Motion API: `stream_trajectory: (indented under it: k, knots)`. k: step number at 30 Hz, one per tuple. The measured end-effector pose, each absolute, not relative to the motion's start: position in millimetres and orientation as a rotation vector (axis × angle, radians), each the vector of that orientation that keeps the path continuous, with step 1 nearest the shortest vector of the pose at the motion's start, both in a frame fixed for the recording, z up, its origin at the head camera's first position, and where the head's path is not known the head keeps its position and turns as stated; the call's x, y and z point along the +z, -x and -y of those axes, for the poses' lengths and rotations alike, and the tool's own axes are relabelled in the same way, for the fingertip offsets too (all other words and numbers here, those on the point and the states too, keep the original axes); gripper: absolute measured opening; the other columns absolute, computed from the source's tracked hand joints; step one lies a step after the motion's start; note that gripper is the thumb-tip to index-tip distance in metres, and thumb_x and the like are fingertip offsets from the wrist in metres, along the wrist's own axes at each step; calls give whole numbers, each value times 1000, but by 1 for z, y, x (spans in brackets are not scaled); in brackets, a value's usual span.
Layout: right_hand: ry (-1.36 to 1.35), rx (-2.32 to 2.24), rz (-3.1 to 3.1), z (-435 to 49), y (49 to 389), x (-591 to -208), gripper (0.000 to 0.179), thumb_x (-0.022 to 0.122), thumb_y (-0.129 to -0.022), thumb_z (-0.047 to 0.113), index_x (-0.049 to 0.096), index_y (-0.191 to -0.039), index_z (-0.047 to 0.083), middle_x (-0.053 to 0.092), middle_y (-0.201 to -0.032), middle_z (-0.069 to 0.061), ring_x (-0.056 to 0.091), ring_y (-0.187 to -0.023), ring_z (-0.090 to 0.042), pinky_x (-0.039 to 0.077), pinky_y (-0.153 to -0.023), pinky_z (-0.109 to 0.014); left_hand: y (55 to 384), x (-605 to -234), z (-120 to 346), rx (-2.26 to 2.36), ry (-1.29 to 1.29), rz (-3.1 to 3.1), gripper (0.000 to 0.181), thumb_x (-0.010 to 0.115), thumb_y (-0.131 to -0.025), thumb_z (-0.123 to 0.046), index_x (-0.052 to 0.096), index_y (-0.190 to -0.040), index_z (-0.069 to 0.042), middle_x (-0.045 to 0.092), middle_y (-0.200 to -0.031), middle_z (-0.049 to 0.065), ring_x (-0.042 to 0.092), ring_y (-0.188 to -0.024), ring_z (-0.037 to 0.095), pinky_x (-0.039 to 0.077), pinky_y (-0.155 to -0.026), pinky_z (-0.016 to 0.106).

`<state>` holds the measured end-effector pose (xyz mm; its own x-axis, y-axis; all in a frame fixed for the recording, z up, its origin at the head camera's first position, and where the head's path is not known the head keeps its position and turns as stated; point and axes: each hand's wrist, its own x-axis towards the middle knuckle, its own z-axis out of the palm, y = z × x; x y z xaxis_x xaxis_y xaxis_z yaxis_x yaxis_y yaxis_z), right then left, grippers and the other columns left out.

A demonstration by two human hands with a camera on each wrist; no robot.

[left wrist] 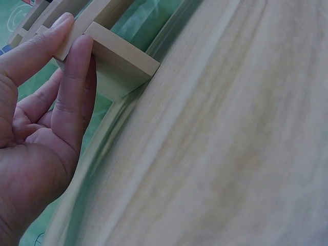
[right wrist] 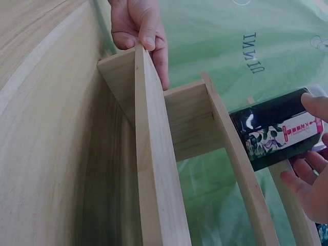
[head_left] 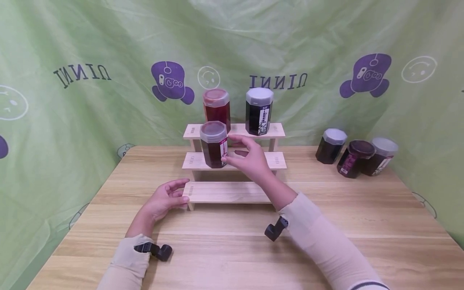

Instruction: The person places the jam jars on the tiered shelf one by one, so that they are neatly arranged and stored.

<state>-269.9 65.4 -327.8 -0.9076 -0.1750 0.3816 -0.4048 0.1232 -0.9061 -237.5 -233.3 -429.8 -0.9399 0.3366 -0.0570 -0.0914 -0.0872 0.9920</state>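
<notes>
A three-tier wooden display stand (head_left: 224, 192) stands on the table. My left hand (head_left: 164, 200) grips the left end of its lowest step, thumb at the front corner; the left wrist view shows the fingers (left wrist: 74, 87) against that end. On the middle step, toward its left, is an octagonal jar (head_left: 212, 151) with dark contents, a translucent lid and a pink-and-white label. My right hand (head_left: 251, 159) holds this jar from the right, the thumb near the label and the fingers partly hidden behind. The right wrist view shows the same jar (right wrist: 279, 130) between thumb and fingers.
The top step carries a red jar (head_left: 217, 110) at left and a dark jar with a white lid (head_left: 259, 112) at right. Three more dark jars stand at the table's right rear: one (head_left: 330, 147), another (head_left: 353, 161), a third (head_left: 380, 159). A green printed curtain (head_left: 232, 40) hangs behind.
</notes>
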Motion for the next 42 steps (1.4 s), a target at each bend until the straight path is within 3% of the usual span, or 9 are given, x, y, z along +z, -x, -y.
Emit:
stream_trajectory:
  k: [18, 28, 42]
  knots:
    - [-714, 1826, 2069, -96, 255, -338, 54, 83, -75, 4, 61, -124, -3, 58, -124, -12, 57, -110, -22, 50, -100, -34, 238, -429, 233, 2101, -263, -1898, 74, 68, -81, 14, 29, -144, 13, 53, -128, 17, 66, -99, 20, 61, -77, 35]
    - [-720, 1800, 2036, -116, 247, -342, 50, 80, -76, -2, 60, -122, -6, 57, -122, -18, 54, -111, -35, 47, -104, -38, 238, -430, 233, 2101, -267, -1898, 74, 67, -81, 15, 29, -145, 13, 52, -129, 16, 66, -100, 20, 61, -78, 36]
    - [-725, 1740, 2106, -145, 239, -352, 55, 81, -77, -1, 57, -127, -2, 54, -124, -13, 54, -113, -26, 47, -104, -36, 237, -429, 233, 2097, -271, -1903, 75, 68, -82, 13, 28, -145, 12, 50, -132, 20, 66, -101, 20, 61, -79, 36]
